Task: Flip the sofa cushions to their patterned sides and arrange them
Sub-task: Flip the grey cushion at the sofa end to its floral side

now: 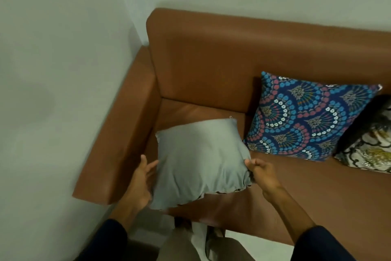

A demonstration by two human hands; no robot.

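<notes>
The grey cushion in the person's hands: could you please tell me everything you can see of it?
The grey cushion is square, of plain soft wrinkled fabric, grey side up. A sliver of dark pattern peeks out along its near edge. It is at the sofa seat's left end. The left hand is open at its left edge; the right hand pinches its right corner.

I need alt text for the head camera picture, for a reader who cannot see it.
Two bare hands hold a plain grey cushion over a brown sofa: the left hand is open at its left edge, and the right hand pinches its right edge. A blue patterned cushion leans on the backrest, with another patterned cushion beside it.
</notes>
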